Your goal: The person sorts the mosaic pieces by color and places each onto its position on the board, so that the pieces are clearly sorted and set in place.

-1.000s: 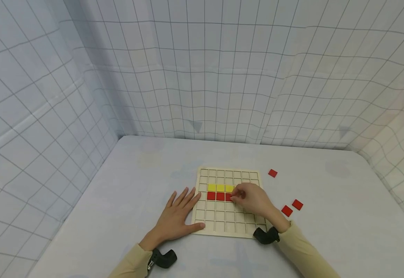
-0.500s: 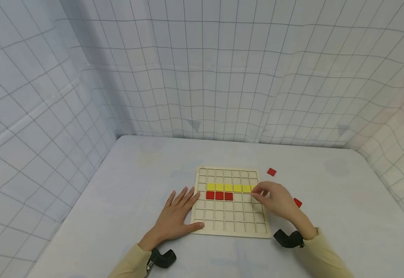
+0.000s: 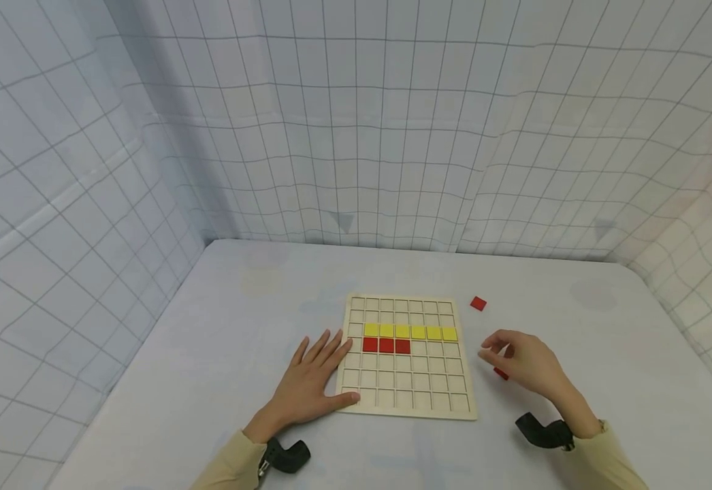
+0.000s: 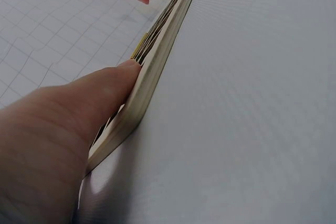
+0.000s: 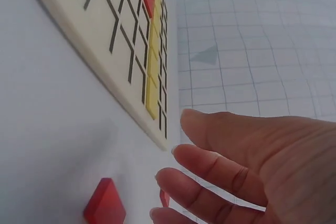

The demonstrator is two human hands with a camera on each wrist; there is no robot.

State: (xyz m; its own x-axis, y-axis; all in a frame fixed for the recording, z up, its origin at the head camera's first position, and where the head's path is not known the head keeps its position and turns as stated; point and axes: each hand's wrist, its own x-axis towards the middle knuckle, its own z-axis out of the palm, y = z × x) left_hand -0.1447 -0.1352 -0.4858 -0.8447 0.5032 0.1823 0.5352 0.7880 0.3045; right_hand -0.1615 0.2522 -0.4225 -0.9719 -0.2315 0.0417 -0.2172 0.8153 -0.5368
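A cream grid board lies on the table. A row of several yellow tiles sits in its cells, with three red tiles directly below. My left hand rests flat with spread fingers on the board's left side, thumb over the near left corner. Off the right edge of the board, my right hand hovers with fingers loosely bent, holding nothing. Just under its fingers lies a loose red tile, partly covered by the hand. In the right wrist view that tile shows below the fingertips.
Another loose red tile lies beyond the board's far right corner. The white table is bounded by grid-patterned curtains at the back and sides. A dark wrist-worn device sticks out from the right wrist.
My right hand has moved right, from the yellow row past the board's edge to the loose red tiles. The yellow row now extends to the right-hand column. The left hand stays put.
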